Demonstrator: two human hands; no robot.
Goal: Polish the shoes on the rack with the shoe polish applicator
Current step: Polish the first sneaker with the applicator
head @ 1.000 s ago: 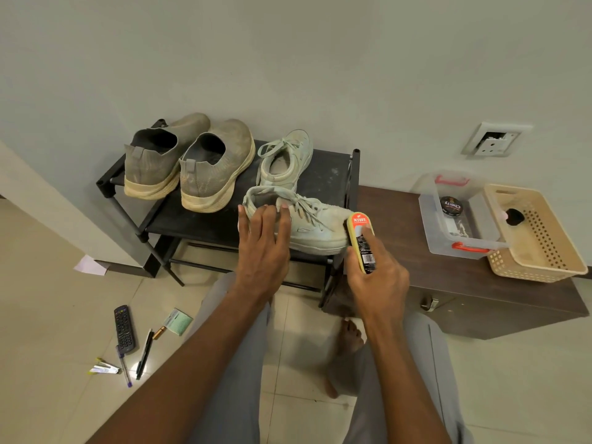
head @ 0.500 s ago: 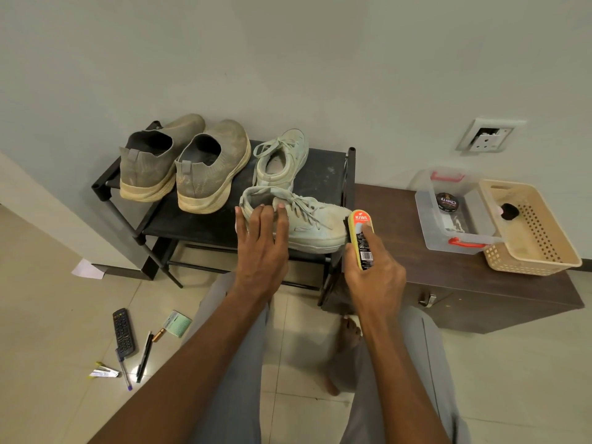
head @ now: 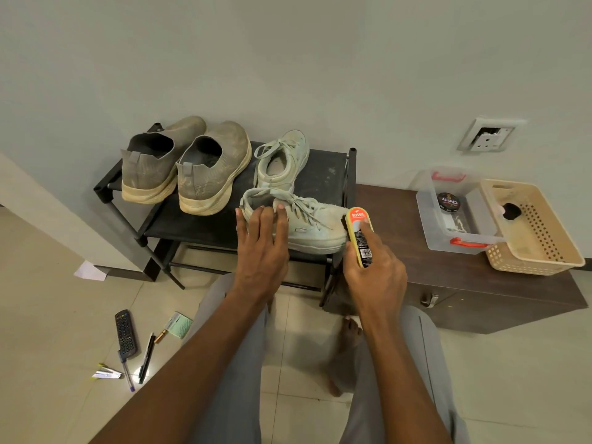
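Observation:
A pale green lace-up sneaker (head: 315, 227) lies sideways at the front right of the black shoe rack (head: 192, 225). My left hand (head: 261, 251) presses on its heel end with straight fingers. My right hand (head: 374, 274) grips the yellow and orange shoe polish applicator (head: 358, 233), whose sponge end touches the sneaker's toe. The second pale green sneaker (head: 283, 161) stands behind it, toe to the wall. Two grey knit shoes (head: 211, 169) with cream soles stand on the rack's left half.
A dark wooden cabinet (head: 448, 283) right of the rack bears a clear plastic box (head: 455, 216) with a polish tin and a beige basket (head: 538, 232). A remote (head: 126, 331), pens and paper scraps lie on the tiled floor at left. My bare foot (head: 349, 328) shows below.
The applicator has shifted very slightly against the sneaker's toe. My left hand stays on the heel; the view has drifted a little.

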